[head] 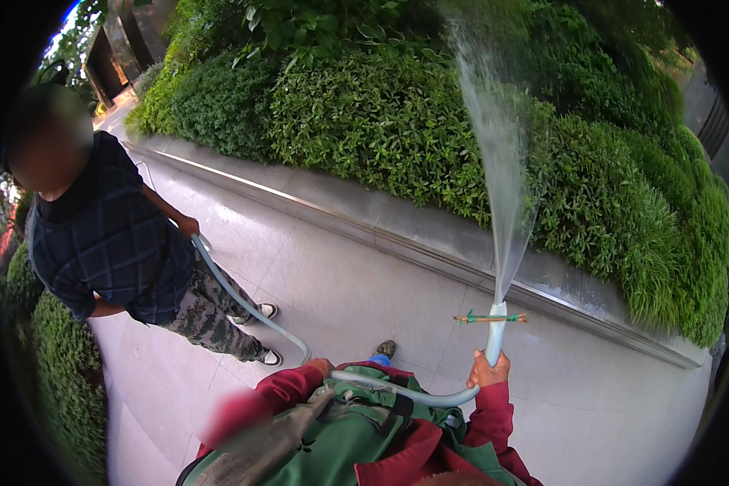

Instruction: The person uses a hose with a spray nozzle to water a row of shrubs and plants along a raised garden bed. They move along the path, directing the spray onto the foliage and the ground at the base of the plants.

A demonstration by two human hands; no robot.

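Observation:
A pale blue-green garden hose (252, 311) runs from the left across the front of my body. My right hand (489, 368) is closed around it just below its outlet end. Small sticks (516, 318) tied with green string lie crosswise at the hose's mouth. From there a fan of water (503, 182) sprays up and away over the hedge (376, 121). My left hand (320, 366) grips the hose near my waist, partly hidden by the red sleeve. Another person (121, 231) at the left holds the hose farther back with one hand.
A low stone planter edge (340, 203) with a shiny metal strip crosses diagonally in front of me. Light paving tiles (352, 267) lie between it and my feet. The other person stands close on my left, with another clipped bush (70, 376) beyond.

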